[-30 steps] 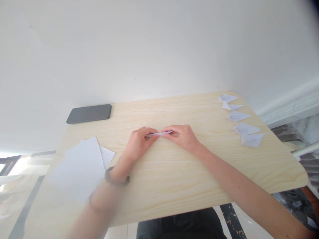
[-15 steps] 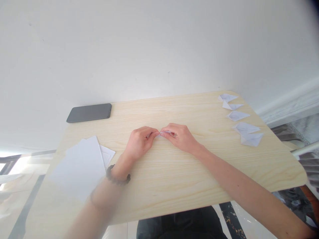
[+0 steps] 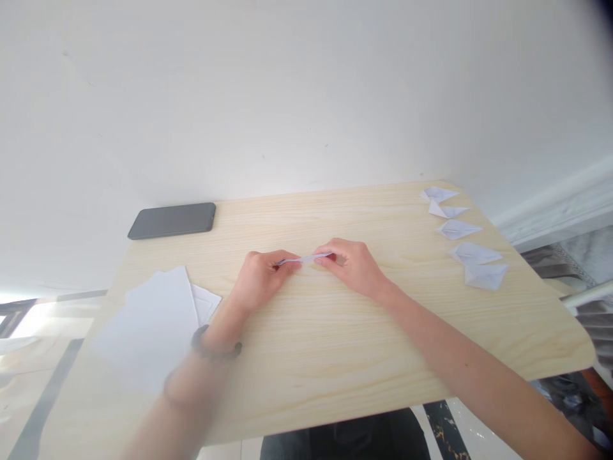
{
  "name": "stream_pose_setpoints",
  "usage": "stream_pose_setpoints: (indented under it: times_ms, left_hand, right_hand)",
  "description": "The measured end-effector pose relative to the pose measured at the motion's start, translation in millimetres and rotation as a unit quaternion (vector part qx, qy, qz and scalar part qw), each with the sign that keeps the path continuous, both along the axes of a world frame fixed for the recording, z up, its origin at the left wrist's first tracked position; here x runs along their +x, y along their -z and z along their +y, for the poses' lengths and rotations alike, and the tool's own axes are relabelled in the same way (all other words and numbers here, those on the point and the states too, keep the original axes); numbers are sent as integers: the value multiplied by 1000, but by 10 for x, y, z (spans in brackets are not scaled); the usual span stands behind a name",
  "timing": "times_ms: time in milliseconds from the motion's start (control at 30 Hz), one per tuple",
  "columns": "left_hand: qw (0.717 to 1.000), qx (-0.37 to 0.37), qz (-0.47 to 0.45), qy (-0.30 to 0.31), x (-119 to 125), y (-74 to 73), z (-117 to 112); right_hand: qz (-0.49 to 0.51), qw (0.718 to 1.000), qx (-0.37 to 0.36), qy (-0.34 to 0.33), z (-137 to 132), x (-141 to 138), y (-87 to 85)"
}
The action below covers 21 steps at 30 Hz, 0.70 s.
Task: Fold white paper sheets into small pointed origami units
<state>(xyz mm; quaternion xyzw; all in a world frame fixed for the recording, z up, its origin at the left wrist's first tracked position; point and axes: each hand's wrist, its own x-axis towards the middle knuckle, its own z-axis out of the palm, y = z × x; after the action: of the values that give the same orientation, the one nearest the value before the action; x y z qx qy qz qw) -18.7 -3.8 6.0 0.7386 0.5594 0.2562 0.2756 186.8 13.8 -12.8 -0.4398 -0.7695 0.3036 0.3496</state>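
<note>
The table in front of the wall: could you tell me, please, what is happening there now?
A person pinches a thin folded paper over the pale table: left hand on one end, right hand on the other. Five folded white pieces lie along the right side; loose white sheets lie on the left, and a dark flat slab rests near the wall.
</note>
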Motion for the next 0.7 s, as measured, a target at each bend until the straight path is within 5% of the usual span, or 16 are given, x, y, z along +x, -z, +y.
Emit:
stream_pose_setpoints:
  times_ms: [300,700]
  left_hand:
    - [997,14,-70,12,-25,48,8]
    - [997,63,-3,36,-42,43,-11]
  right_hand:
    - [4,1000,-12,2,22,46,-2]
    - [-25,997,52,-58,-13,58,-32]
